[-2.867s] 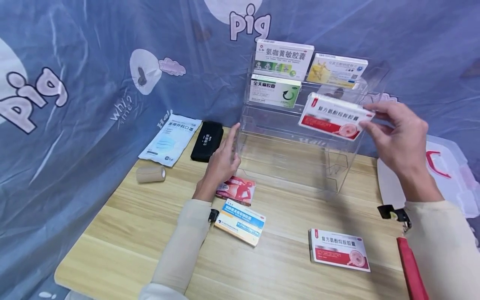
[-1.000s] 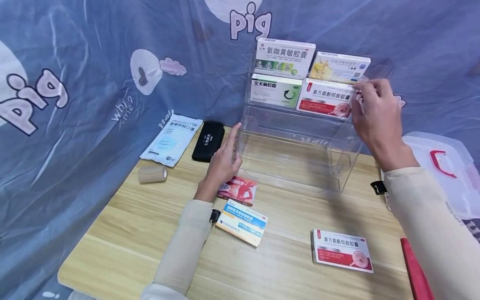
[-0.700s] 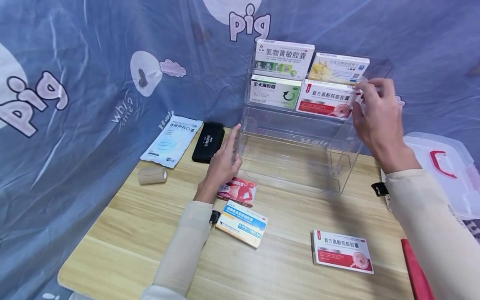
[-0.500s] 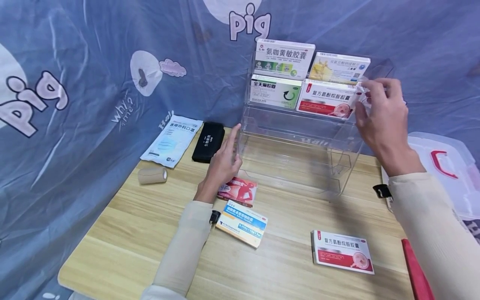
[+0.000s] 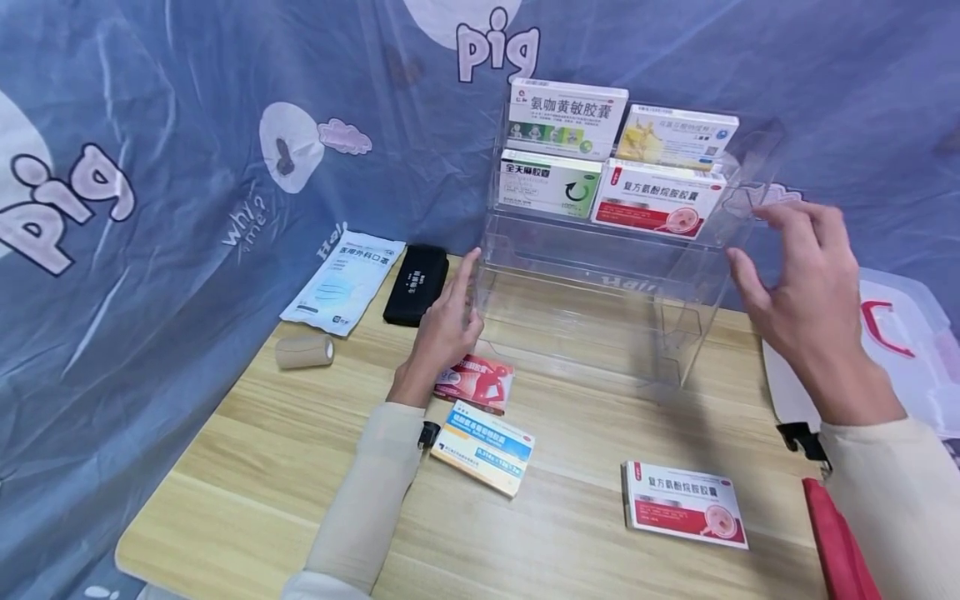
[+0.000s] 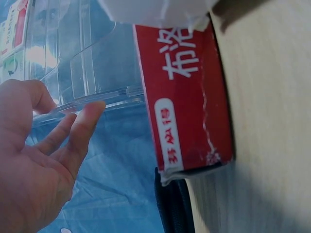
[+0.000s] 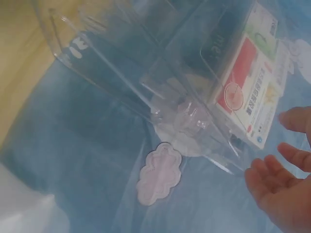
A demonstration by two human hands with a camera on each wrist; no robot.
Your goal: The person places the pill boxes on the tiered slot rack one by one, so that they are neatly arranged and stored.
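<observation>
In the head view a clear acrylic display rack [image 5: 570,250] stands on the table. My left hand [image 5: 444,329] rests against its left side with fingers extended, as the left wrist view also shows. A red-and-white medicine box [image 5: 658,200] sits in the second tier, beside a green-and-white box [image 5: 549,183]. Behind them, the top tier holds a white-and-green box [image 5: 567,118] and a yellow-and-white box [image 5: 677,137]. My right hand [image 5: 813,292] hovers at the rack's right side, fingers spread and holding nothing. In the right wrist view it is apart from the boxes.
A second red-and-white box [image 5: 684,504] lies front right. A blue-and-orange box [image 5: 486,450] and a red box [image 5: 480,382] lie by my left wrist. Mask packet [image 5: 343,279], black case [image 5: 417,283] and tan roll [image 5: 303,350] sit left; a lidded bin [image 5: 911,333] stands right.
My right hand brought the red-and-white medicine box down into the rack's second tier, let it go and drew back right and downward. My left hand stayed at the rack's side.
</observation>
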